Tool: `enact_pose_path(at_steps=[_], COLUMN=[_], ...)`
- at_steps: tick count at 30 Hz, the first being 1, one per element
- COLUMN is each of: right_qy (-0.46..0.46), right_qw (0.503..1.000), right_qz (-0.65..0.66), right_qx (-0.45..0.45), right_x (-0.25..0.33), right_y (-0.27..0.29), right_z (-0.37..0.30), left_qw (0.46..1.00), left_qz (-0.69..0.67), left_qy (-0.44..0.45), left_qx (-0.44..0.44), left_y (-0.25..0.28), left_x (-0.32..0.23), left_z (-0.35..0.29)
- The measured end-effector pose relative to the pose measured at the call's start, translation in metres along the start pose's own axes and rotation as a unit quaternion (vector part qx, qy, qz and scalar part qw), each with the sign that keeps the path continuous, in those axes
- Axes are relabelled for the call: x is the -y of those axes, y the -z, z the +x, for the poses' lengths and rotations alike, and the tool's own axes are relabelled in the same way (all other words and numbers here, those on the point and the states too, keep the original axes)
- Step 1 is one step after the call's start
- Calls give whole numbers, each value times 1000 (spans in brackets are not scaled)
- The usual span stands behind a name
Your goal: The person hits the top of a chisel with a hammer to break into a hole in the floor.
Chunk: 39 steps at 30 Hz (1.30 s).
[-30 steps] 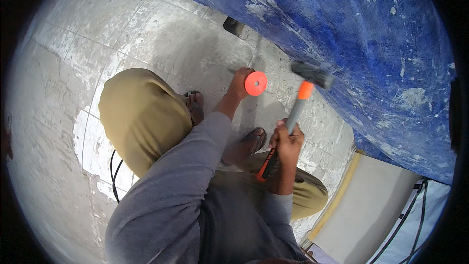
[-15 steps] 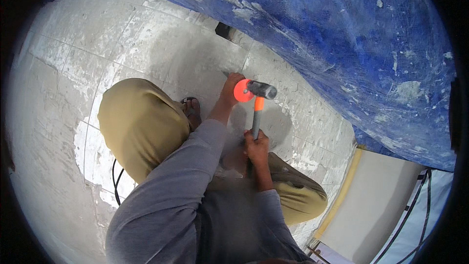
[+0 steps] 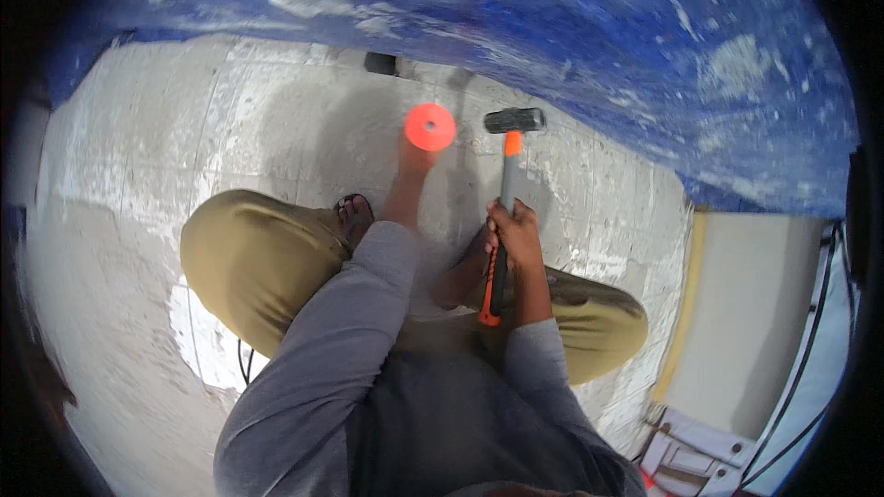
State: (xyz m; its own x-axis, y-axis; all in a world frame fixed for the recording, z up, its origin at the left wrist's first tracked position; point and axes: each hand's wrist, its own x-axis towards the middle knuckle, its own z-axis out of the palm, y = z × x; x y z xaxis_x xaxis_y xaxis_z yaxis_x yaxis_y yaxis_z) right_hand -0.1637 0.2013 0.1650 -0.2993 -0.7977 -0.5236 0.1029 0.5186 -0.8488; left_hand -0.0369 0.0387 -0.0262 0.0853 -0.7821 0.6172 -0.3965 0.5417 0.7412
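My left hand (image 3: 417, 158) is closed on a chisel with a round, bright orange guard (image 3: 430, 127). The guard faces up and covers most of my fingers, and the chisel's blade is hidden beneath it. In my right hand (image 3: 517, 232) is a club hammer (image 3: 507, 175), gripped around the middle of its grey, black and orange handle. Its dark, blocky head is held up to the right of the guard, apart from it. Below both hands lies a worn, grey-white tiled floor (image 3: 249, 120).
A blue, paint-spattered sheet (image 3: 599, 55) runs across the far side. At its edge sits a small dark block (image 3: 380, 63). To the right are a grey panel (image 3: 746, 313) with a yellow edge and black cables (image 3: 810, 340). My sandalled foot (image 3: 354, 218) is close to my left forearm.
The hammer head has come away from the chisel's guard, off to the right, and its handle shows more fully. The guard now faces up. The whole view has turned.
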Motion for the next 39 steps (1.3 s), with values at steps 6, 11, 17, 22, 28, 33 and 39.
enact_pose_path(at_steps=[6,11,17,22,28,33,39], right_qy=[-166,-244,-183,-179,-114,-108,89], right_qw=[982,969,981,977,977,923,769], right_qz=[84,21,-38,-84,-158,-320,-624], right_qx=[42,32,55,75,87,187,105], right_x=[-67,-89,-71,-62,-45,22,84], right_y=[6,4,0,8,24,41,43], right_z=[40,41,33,37,38,-4,-24], left_qw=[940,873,876,857,787,773,767], left_qz=[-154,-299,-292,-268,-178,-137,113], left_qy=[293,357,383,422,564,564,524], left_qx=[-78,-143,-13,123,176,254,353], left_y=[55,82,78,52,5,-5,2], left_x=[14,15,1,-19,54,77,70], left_z=[55,80,85,77,-12,-93,-120])
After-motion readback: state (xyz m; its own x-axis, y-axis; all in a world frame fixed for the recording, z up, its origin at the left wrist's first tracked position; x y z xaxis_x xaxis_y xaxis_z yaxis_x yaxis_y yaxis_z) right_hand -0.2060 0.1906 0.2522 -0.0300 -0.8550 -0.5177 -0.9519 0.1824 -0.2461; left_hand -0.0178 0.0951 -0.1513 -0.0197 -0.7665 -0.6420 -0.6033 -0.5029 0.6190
